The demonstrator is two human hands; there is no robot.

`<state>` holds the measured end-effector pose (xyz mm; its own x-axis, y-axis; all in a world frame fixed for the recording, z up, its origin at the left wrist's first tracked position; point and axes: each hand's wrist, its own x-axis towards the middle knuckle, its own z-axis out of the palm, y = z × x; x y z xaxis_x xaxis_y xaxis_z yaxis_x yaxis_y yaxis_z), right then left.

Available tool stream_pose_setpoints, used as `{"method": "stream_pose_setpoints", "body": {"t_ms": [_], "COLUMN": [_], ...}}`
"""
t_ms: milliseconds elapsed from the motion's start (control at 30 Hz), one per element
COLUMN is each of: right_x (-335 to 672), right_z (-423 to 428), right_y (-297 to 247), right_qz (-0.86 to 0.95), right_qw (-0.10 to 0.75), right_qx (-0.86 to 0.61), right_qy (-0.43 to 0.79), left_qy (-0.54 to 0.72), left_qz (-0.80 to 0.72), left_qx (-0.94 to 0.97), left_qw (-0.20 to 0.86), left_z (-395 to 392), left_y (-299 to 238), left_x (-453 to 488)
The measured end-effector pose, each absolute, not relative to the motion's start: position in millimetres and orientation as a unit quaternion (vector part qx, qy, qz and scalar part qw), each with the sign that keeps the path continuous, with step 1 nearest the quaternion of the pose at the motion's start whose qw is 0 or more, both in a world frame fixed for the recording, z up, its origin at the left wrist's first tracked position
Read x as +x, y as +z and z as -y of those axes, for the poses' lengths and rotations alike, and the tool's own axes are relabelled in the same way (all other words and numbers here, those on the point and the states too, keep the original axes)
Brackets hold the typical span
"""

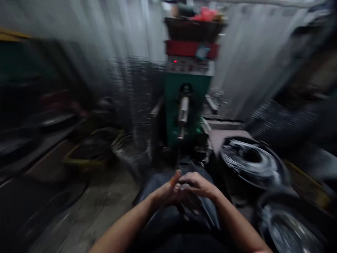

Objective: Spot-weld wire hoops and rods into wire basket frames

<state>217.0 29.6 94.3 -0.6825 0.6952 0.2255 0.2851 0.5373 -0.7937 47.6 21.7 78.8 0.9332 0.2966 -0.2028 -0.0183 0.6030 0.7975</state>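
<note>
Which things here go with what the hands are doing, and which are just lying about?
At the hands: left hand, right hand, touching each other; small orange piece at the left thumb; black round tub of silvery coil.
Nearby: green metal machine with red panel; yellow-rimmed basket; second black tub.

the dark blue denim trousers look matt and soft; the round black plastic spool is glossy beneath its bright silver metal wire; the green painted metal machine casing is smooth; the grey concrete floor looks matt and rough.
</note>
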Motion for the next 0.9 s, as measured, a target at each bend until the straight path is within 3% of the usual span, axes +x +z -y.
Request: {"method": "stream_pose_setpoints", "body": {"t_ms": [133, 367, 533, 700, 900], "right_x": [268, 311, 334, 348, 354], "right_z": [9, 71, 101, 137, 162], "right_y": [87, 60, 55, 42, 13], "right_qz": [0.742, 0.546, 0.482, 0.435, 0.316], "right_qw": [0.33, 0.46, 0.552, 0.551, 0.617], "right_qx": [-0.369, -0.482, -0.521, -0.621, -0.623], "right_qy": [0.451, 0.507, 0.438, 0.348, 0.362], "left_qy": [-0.031, -0.096, 0.006, 0.124, 0.11], "left_qz": [-0.067, -0.119, -0.225, -0.215, -0.221], "left_qx": [0.351, 0.416, 0.637, 0.78, 0.718], "left_qw": [0.934, 0.897, 0.738, 0.574, 0.651], "left_z": [-30, -28, -10, 19, 34], "left_y": [80, 82, 91, 73, 47], "left_x": [88, 116, 176, 228, 246]}}
